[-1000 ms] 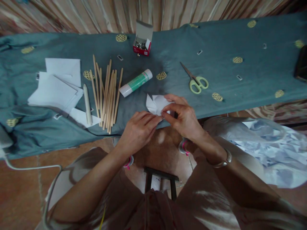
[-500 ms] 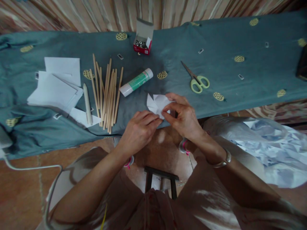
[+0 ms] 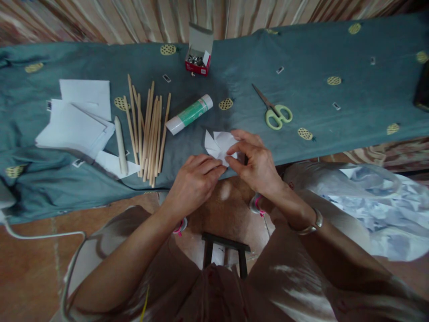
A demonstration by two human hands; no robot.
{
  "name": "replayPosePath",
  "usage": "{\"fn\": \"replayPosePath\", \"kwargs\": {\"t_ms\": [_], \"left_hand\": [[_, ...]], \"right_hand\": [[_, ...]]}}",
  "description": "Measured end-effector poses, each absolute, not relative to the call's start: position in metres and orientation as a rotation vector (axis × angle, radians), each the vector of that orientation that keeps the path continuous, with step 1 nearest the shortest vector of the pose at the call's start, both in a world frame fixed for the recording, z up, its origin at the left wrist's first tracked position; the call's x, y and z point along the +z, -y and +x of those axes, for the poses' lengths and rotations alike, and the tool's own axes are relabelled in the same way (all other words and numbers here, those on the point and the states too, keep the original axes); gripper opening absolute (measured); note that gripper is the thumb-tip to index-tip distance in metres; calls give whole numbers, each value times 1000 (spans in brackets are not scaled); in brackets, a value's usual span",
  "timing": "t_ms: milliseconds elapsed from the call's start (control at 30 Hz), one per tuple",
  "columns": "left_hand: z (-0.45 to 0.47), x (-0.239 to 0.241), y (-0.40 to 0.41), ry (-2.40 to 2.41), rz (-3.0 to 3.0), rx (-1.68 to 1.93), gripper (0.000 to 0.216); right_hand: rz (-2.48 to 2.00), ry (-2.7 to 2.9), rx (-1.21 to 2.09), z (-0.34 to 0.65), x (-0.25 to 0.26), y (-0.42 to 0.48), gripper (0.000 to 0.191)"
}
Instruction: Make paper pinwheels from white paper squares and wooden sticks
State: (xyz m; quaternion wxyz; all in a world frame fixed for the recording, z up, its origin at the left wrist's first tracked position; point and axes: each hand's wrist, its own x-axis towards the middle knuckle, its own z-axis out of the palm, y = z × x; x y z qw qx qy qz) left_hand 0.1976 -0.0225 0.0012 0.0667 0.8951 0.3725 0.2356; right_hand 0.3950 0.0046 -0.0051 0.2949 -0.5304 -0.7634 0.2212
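Note:
A small piece of white paper (image 3: 221,143) with cut, pointed flaps lies at the near edge of the cloth-covered table, between my hands. My left hand (image 3: 197,179) has its fingers together, the tips pressing on the paper's lower left edge. From the right, my right hand (image 3: 256,158) pinches the paper between thumb and fingers, hiding its right side. Just beyond the paper is a green and white glue stick (image 3: 190,114). Green-handled scissors (image 3: 276,114) lie farther right, blades pointing away to the left.
Several wooden sticks (image 3: 152,134) lie left of the glue stick, beside a pale pointed tool (image 3: 121,145) and white paper sheets (image 3: 75,125). An open red box (image 3: 198,67) of small metal pieces stands at the back. A plastic bag (image 3: 378,210) is at right; a white cable (image 3: 43,235) hangs left.
Both hands keep their hold on the paper, which stays in place. The table's things appear shifted very slightly left and up in the view.

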Motion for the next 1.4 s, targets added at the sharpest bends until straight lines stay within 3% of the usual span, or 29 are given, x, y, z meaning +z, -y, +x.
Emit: {"fn": "replayPosePath", "kwargs": {"t_ms": [533,1067,1400], "left_hand": [[198,0,23,-1128,2705,704,19],[201,2,21,-1141,2692,696,17],[205,2,18,-1179,2696,735,15]], "right_hand": [[-1364,2097,610,396,-5,-2,20],[-1145,2372,106,387,-16,19,32],[-1222,2280,372,392,-9,17,36]]}}
